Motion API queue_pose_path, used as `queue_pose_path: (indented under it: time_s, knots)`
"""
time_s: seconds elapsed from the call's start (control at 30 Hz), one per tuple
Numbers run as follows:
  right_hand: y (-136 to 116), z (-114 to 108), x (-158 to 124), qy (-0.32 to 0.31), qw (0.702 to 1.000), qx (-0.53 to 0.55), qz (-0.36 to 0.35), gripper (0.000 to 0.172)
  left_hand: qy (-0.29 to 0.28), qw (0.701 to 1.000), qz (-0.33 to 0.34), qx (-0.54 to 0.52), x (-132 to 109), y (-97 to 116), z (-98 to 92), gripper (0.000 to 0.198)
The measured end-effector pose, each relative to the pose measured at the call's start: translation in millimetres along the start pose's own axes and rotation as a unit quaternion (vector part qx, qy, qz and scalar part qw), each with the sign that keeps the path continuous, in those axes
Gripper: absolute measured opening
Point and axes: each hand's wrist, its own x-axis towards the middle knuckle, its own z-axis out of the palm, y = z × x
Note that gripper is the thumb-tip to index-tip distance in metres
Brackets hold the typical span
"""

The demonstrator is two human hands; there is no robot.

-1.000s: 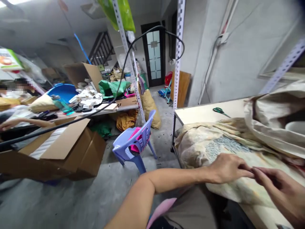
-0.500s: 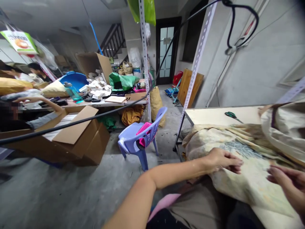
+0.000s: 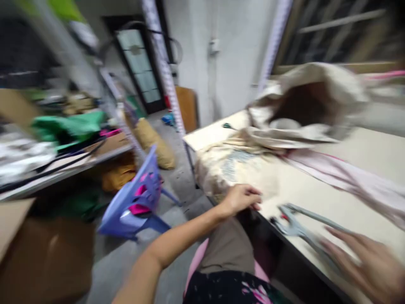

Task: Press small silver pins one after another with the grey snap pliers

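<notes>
Pliers (image 3: pixel 292 227) show over the near edge of the table (image 3: pixel 303 190), head toward the left hand (image 3: pixel 242 198) and splayed handles running under the right hand (image 3: pixel 367 261). I can't tell from my end whether they rest on the table or are lifted clear of it.

My right hand is blurred, its fingers fairly straight along the handles; whether they grasp or merely touch I cannot say. My left hand is loosely curled beside the cloth (image 3: pixel 262 177), and I can't make out anything pinched in it. Small grey pieces (image 3: pixel 236 160) lie heaped on that cloth, beyond the left hand.

I judge the step in hand to be taking up or handling the pliers. The next move, as I read it, calls for a secure wrap of the right fingers round both handles, with the left fingertips kept out of the tool's bite.

As for writing, I can read none: the carton (image 3: pixel 47 257) shows only plain brown sides, the sack (image 3: pixel 338 84) bears no legible print, and a patch on the door (image 3: pixel 139 63) is too smeared to decipher. I find no brand on the pliers, just a red spot near the head.
</notes>
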Motion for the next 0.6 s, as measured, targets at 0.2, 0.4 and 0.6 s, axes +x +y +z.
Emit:
queue_pose_path:
  time_s: [0.2, 0.4, 0.6]
  knots:
    - [-31, -15, -35, -0.033, 0.997, -0.061, 0.025, 0.029, -0.048, 0.983, 0.076, 0.157, 23, 15, 32.6, 0.020]
    - [-43, -13, -32, -0.023, 0.995, -0.087, 0.045, 0.016, -0.069, 0.964, 0.011, 0.257, 37, 17, 52.9, 0.021]
    - [-40, -11, -24, 0.017, 0.990, -0.138, 0.003, 0.021, -0.109, 0.949, -0.061, 0.288, 50, 14, 45.5, 0.027]
